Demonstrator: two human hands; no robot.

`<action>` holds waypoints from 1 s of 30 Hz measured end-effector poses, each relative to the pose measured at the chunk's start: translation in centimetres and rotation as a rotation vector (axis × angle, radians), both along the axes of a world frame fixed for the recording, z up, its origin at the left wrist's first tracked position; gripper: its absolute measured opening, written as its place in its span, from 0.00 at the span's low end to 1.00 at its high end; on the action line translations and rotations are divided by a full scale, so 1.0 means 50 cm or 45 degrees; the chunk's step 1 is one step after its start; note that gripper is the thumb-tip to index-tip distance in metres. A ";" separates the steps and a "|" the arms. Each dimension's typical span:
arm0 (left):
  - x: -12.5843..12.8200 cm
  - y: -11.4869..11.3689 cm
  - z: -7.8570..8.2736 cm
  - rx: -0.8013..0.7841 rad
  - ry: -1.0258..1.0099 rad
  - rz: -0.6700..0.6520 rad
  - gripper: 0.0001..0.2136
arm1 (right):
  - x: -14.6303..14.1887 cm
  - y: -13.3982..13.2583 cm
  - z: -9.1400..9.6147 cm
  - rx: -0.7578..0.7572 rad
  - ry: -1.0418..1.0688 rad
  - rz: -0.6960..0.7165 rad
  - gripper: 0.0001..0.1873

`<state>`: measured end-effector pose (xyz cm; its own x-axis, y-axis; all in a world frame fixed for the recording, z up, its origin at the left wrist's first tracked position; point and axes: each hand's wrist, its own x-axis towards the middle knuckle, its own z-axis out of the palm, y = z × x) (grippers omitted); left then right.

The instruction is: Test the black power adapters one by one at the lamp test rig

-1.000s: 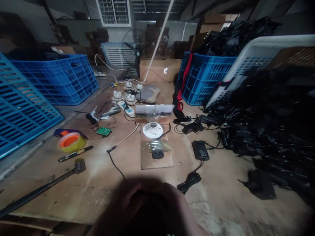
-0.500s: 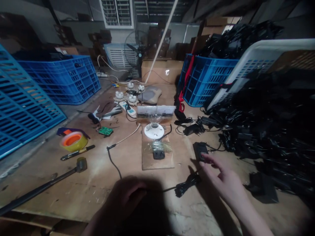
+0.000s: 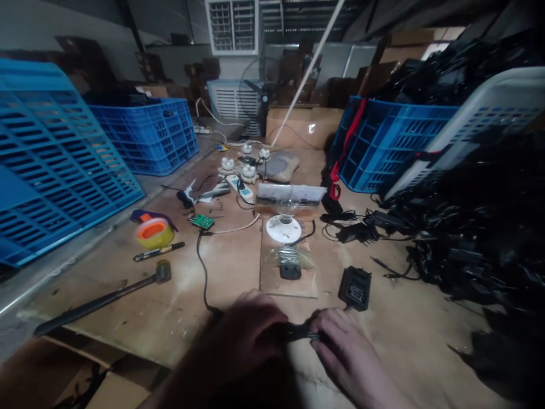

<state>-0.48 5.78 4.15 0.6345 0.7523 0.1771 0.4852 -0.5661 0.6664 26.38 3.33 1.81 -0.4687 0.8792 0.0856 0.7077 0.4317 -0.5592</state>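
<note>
A bundled black power cable [image 3: 298, 330] stretches between my hands, low over the wooden table. My right hand [image 3: 346, 347] pinches its right end, thumb beneath and fingers on top. Around the left end curls my left hand [image 3: 260, 325], its fingertips partly in shadow. Just beyond my right hand lies a black power adapter [image 3: 356, 288], label side up, its lead running back toward that hand. Ahead of both hands stands a wooden test board [image 3: 272, 284] with a black socket [image 3: 290, 270] and a white lamp holder [image 3: 284, 228] with a clear bulb.
A hammer [image 3: 106, 298], marker pen [image 3: 158, 251], tape roll [image 3: 154, 232] and green circuit board [image 3: 201, 221] lie on the left. A thin black lead [image 3: 201, 272] ends near my left hand. Heaped black adapters [image 3: 477, 244] fill the right side. Blue crates [image 3: 149, 136] stand behind.
My right hand has left the adapter and taken hold of the cable bundle, now drawn up between both hands. The adapter sits nearer and turned. The view has swung left.
</note>
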 end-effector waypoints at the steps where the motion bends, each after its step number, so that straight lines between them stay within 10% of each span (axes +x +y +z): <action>1: 0.012 -0.002 -0.008 0.014 0.046 -0.034 0.18 | 0.004 -0.004 0.006 -0.031 0.003 0.030 0.04; 13: 0.050 0.000 -0.030 0.168 0.500 -0.180 0.12 | 0.002 0.014 0.020 -0.155 -0.050 0.054 0.07; 21: 0.039 -0.023 -0.057 0.086 0.346 -0.073 0.10 | -0.010 -0.015 0.004 -0.039 0.022 -0.034 0.08; 30: -0.174 0.008 0.021 0.183 0.205 0.226 0.15 | 0.195 0.087 0.035 0.130 0.073 -0.705 0.28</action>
<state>-9.17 6.20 5.22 0.5235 0.8289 0.1973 0.6787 -0.5457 0.4915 36.12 7.68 3.58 0.0678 0.9784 0.1951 0.8136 0.0590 -0.5784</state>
